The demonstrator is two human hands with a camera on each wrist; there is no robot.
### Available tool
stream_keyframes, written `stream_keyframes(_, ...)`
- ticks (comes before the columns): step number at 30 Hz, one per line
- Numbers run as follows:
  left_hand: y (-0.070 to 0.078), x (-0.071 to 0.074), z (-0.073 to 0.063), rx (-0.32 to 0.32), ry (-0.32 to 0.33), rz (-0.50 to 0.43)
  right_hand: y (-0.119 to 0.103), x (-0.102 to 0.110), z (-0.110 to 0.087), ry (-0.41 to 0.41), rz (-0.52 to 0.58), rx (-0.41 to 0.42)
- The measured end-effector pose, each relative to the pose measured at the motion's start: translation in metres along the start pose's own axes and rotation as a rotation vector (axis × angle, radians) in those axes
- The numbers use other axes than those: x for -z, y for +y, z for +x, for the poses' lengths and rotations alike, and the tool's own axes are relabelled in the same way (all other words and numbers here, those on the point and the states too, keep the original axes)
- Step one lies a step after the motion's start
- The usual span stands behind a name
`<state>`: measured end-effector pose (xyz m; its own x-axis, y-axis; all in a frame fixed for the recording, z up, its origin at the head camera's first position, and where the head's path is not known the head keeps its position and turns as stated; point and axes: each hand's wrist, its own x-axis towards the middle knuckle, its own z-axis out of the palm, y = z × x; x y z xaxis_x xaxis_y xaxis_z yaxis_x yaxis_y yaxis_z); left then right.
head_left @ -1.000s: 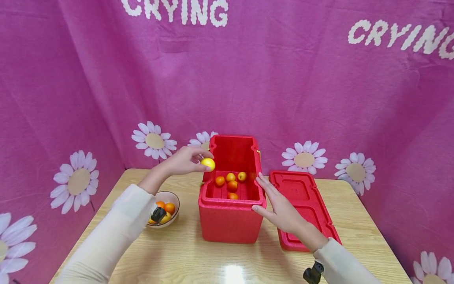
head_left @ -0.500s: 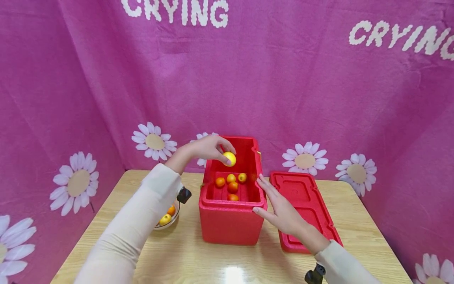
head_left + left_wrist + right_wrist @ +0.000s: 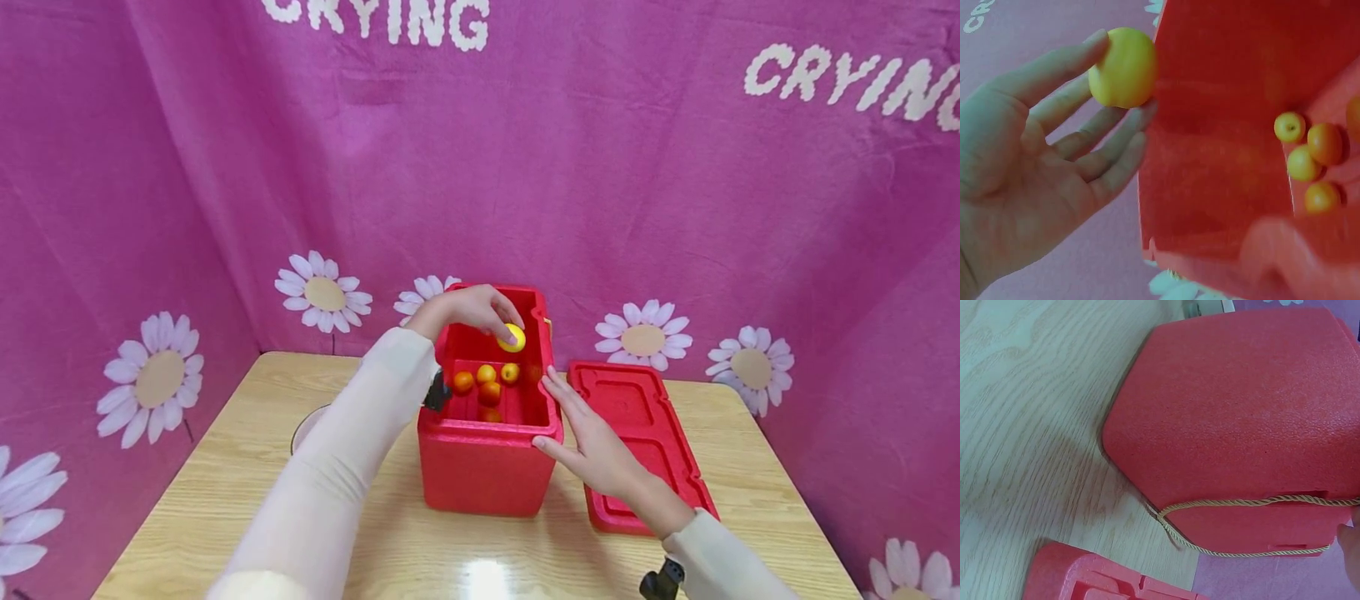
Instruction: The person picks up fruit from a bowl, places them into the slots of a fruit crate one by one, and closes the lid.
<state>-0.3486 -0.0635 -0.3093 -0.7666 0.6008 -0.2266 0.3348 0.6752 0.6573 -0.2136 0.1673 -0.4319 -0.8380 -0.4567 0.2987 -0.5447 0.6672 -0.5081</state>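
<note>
My left hand (image 3: 476,307) pinches a yellow apple (image 3: 512,337) between thumb and fingertips, over the inside of a red foam box (image 3: 483,471). In the left wrist view the apple (image 3: 1125,67) shows whole, with lobes at its lower end. My right hand (image 3: 596,450) rests with straight fingers against the box's right rim. Its tips (image 3: 1350,556) barely enter the right wrist view. On the box floor lie several fruits, among them an orange-red one (image 3: 489,393) and a yellow apple (image 3: 1290,127) with its dimple showing.
The red lid (image 3: 645,446) lies on the wooden table (image 3: 420,550), right of the box. A bowl (image 3: 302,429) stands at left, mostly hidden behind my left sleeve. Gold cord (image 3: 1241,502) runs along the box's side. A pink flowered cloth (image 3: 525,167) hangs behind.
My left hand has carried the yellow apple rightward, from the box's left rim to above its inside. The left sleeve now covers most of the bowl. My right hand has stayed at the rim.
</note>
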Motion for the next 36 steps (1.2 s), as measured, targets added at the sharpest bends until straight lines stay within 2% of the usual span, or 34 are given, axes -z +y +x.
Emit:
stream_keyframes(2,-0.001,-0.002,0.006,0.026,-0.056,-0.03,-0.001,-0.001,0.0,0.005,0.0,0.001)
stream_keyframes(6,-0.001,-0.004,0.016,0.094,-0.136,-0.034,-0.003,0.0,0.001,0.004,0.013,-0.005)
stream_keyframes(11,-0.007,-0.007,0.028,0.168,-0.153,-0.03,-0.005,0.0,0.001,0.003,0.021,-0.002)
stream_keyframes(16,-0.013,-0.013,0.037,0.21,-0.172,-0.049,-0.005,0.0,0.001,-0.003,0.024,-0.01)
stream_keyframes(17,-0.025,-0.015,0.048,0.186,-0.193,-0.063,-0.005,0.0,0.0,-0.005,0.026,-0.011)
stream_keyframes(20,-0.027,-0.021,0.052,0.174,-0.16,-0.055,-0.004,0.001,0.001,0.0,0.02,-0.006)
stream_keyframes(22,-0.028,-0.025,0.053,0.157,-0.109,-0.047,-0.004,0.001,0.001,0.001,0.022,-0.006)
stream_keyframes(23,-0.027,-0.027,0.052,0.15,-0.084,-0.05,-0.004,0.001,0.001,0.0,0.023,-0.005)
stream_keyframes(24,-0.017,-0.029,0.043,0.172,-0.041,-0.029,-0.003,0.001,0.0,-0.001,0.024,-0.005)
stream_keyframes(27,-0.015,-0.028,0.042,0.176,0.012,-0.021,-0.003,0.002,0.001,-0.005,0.029,-0.006)
stream_keyframes(32,-0.01,-0.021,0.042,0.173,0.01,-0.009,-0.002,0.001,0.002,-0.001,0.028,0.003)
stream_keyframes(36,-0.001,-0.014,0.036,0.135,-0.011,0.073,-0.002,0.0,0.002,0.002,0.032,0.005)
